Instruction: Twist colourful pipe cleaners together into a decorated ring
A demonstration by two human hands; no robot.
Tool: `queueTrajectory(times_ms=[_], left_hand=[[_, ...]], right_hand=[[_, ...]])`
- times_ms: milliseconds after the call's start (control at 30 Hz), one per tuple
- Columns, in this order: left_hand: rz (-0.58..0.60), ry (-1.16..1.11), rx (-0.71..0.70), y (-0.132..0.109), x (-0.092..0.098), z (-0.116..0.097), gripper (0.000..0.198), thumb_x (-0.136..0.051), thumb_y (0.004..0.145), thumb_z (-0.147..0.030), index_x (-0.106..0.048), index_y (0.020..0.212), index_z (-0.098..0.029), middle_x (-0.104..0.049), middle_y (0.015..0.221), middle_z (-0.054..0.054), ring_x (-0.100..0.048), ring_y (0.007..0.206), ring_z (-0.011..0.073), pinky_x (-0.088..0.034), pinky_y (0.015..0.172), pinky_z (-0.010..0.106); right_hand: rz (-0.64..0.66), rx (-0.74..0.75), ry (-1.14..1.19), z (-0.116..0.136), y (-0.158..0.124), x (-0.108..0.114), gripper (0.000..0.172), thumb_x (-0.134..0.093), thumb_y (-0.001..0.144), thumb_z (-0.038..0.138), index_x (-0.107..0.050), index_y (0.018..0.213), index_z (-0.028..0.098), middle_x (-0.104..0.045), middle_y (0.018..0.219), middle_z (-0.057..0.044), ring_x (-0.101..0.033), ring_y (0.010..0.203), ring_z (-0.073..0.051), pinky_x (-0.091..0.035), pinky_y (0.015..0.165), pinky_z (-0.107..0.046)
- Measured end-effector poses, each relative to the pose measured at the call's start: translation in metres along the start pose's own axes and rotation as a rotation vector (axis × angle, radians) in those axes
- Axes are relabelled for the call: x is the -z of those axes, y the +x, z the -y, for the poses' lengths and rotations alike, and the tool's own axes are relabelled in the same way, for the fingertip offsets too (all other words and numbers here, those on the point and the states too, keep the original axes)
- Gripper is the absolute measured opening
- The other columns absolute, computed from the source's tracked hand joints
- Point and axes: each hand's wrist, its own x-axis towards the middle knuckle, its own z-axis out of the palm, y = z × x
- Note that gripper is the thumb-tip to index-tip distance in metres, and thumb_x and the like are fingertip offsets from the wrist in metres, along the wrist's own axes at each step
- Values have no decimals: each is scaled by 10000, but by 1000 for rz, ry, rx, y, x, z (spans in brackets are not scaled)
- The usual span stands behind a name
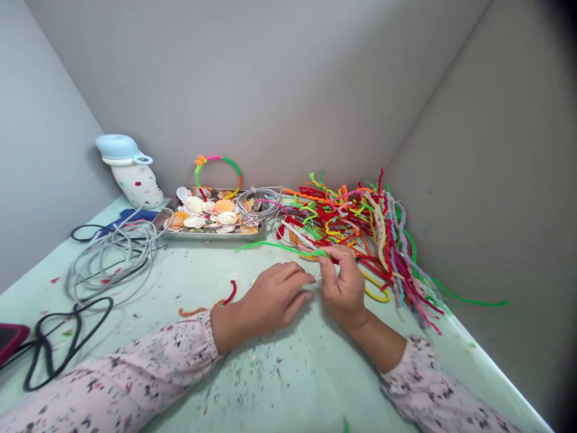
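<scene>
My right hand [343,291] pinches a bright green pipe cleaner [274,245] between thumb and forefinger, and its free end points left above the table. A white pipe cleaner or stick [301,234] slants up from the same fingertips; whether they grip it too is unclear. My left hand [276,296] hovers just left of the right one, palm down, fingers loosely bent and apart, with nothing visible in them. Beside its wrist lie a red pipe cleaner piece [231,292] and an orange piece [193,312]. Behind my right hand spreads a tangled heap of coloured pipe cleaners [333,210].
A metal tray [211,236] holds several seashells [224,206]; a multicoloured pipe cleaner ring [231,161] stands there. Left are a white bottle [135,183] with a blue lid, coiled grey cable [85,282], black cord [38,337] and a red-edged device [13,341]. Walls enclose the table's back.
</scene>
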Motion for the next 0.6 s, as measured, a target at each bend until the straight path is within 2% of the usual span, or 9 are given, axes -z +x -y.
queueTrajectory(times_ms=[67, 133, 167, 333, 433, 500, 600], left_hand=[[-57, -43, 111, 1, -3, 5, 212, -534, 854, -202, -580, 1059, -171, -647, 959, 85, -590, 904, 199, -483, 793, 334], [-160, -57, 172, 2, -3, 9, 167, -502, 880, -198, -596, 1017, -181, -660, 870, 62, -608, 832, 180, -491, 764, 324], [-182, -78, 155, 3, -2, 10, 171, -494, 885, -185, -592, 1025, -179, -660, 911, 69, -607, 867, 182, -489, 783, 327], [-334, -40, 35, 3, 6, 9, 135, -554, 843, -139, -592, 961, -191, -632, 856, 43, -577, 812, 159, -487, 731, 305], [-445, -7, 56, 3, 7, 8, 198, -587, 818, -134, -596, 1005, -197, -592, 949, 60, -570, 898, 156, -505, 761, 289], [-463, 0, 76, 2, 7, 8, 237, -590, 822, -148, -595, 1052, -207, -573, 1009, 71, -568, 951, 159, -515, 793, 290], [-426, -16, 55, 2, 5, 10, 256, -562, 849, -163, -594, 1096, -222, -583, 1053, 76, -579, 982, 159, -522, 818, 293]], right_hand=[[22, 65, 32, 2, 0, 1, 211, -475, 875, 152, -524, 1059, 241, -610, 921, -52, -560, 914, -205, -435, 845, -398], [52, 108, 45, 3, 0, 1, 208, -471, 872, 149, -520, 1050, 244, -605, 912, -56, -560, 903, -209, -438, 835, -406], [66, 115, 46, 4, 0, 1, 198, -466, 873, 153, -519, 1041, 244, -603, 903, -57, -560, 892, -210, -441, 822, -407], [106, 85, 52, 5, 1, 1, 158, -455, 877, 167, -524, 1004, 232, -595, 875, -57, -553, 873, -208, -443, 793, -391], [157, 107, 72, 6, 1, 0, 161, -465, 867, 162, -526, 1000, 229, -596, 873, -51, -543, 865, -203, -433, 795, -380], [184, 120, 85, 6, 1, 0, 170, -468, 862, 161, -524, 1008, 228, -597, 879, -50, -539, 868, -203, -430, 800, -377], [211, 100, 90, 5, 0, 0, 165, -467, 858, 181, -527, 1004, 229, -595, 878, -49, -543, 856, -205, -424, 805, -382]])
